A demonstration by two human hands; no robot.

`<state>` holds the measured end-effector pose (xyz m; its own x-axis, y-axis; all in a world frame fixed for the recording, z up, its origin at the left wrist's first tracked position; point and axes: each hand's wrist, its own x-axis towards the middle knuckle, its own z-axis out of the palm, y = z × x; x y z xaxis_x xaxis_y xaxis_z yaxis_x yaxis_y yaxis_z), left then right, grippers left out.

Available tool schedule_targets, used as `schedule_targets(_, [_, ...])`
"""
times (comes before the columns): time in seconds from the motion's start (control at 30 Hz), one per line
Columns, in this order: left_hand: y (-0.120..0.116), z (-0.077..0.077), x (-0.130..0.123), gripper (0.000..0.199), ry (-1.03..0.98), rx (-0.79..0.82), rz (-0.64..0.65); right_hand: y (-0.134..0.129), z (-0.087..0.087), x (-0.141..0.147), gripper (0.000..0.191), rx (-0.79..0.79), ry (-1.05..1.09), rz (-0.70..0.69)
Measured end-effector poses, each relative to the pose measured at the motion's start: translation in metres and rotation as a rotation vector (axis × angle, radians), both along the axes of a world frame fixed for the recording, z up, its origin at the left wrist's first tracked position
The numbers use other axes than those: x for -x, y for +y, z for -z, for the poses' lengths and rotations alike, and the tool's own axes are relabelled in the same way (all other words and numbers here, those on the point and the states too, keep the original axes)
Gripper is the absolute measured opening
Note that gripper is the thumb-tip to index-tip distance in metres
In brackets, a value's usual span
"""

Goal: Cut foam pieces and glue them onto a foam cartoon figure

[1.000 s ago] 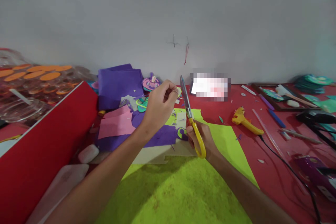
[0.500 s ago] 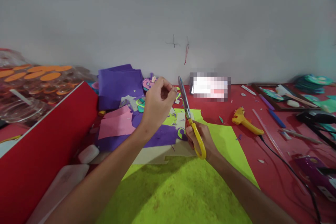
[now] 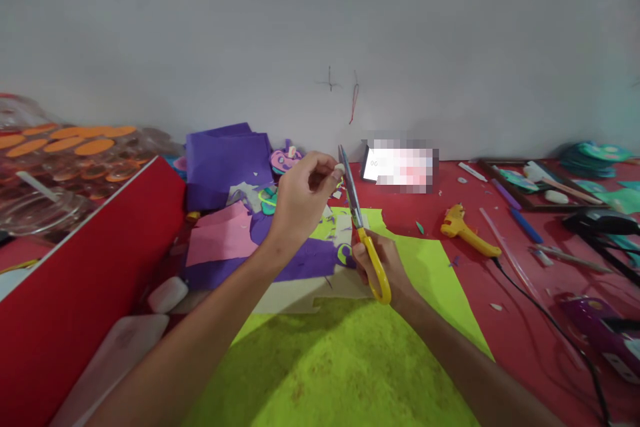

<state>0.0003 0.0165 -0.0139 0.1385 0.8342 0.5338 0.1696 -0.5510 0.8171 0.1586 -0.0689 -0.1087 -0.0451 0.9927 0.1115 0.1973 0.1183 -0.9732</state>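
Observation:
My left hand (image 3: 301, 197) is closed in a pinch, its thumb and forefinger on a small off-white piece (image 3: 339, 167), perhaps foam or paper. Most of that piece is hidden by the fingers. In my right hand (image 3: 385, 259) is a pair of scissors (image 3: 374, 261) with yellow handles, blades pointing up and close together. Their tips are right beside the small piece; whether they touch it I cannot tell. Beneath both hands lie purple sheets (image 3: 307, 259), a pink sheet (image 3: 220, 237) and yellow-green sheets (image 3: 425, 267) with cut scraps.
A yellow glue gun (image 3: 470, 232) with a black cord lies on the red table at right, near blue and purple pens and a brown tray (image 3: 533, 207). A lit phone (image 3: 400, 165) leans on the grey partition. At left, a red board (image 3: 100, 280) borders clear cups with orange discs.
The off-white piece now shows at my left fingertips, where it was hardly visible before. My left hand has shifted slightly; the scissors have barely moved.

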Motion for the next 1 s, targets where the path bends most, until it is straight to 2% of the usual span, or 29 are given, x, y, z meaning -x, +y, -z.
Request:
schedule_targets(0.3, [-0.008,-0.006,-0.001,0.022,0.04,0.067,-0.044,0.0,0.001,-0.001,0.066,-0.036,0.043,0.001])
schedule_targets(0.53, [-0.01,-0.008,-0.002,0.018,0.04,0.058,0.005,0.003,0.015,0.002,0.06,-0.082,0.212,-0.03])
schedule_targets(0.7, [-0.012,-0.01,-0.004,0.016,0.03,0.056,0.017,0.004,0.013,0.008,0.061,-0.116,0.293,0.004])
schedule_targets(0.8, [-0.015,-0.011,-0.005,0.016,0.038,0.033,0.0,0.003,0.009,0.007,0.061,-0.11,0.255,0.013])
schedule_targets(1.0, [-0.017,-0.01,-0.005,0.016,0.026,0.019,-0.03,-0.002,0.002,0.002,0.067,-0.082,0.074,-0.062])
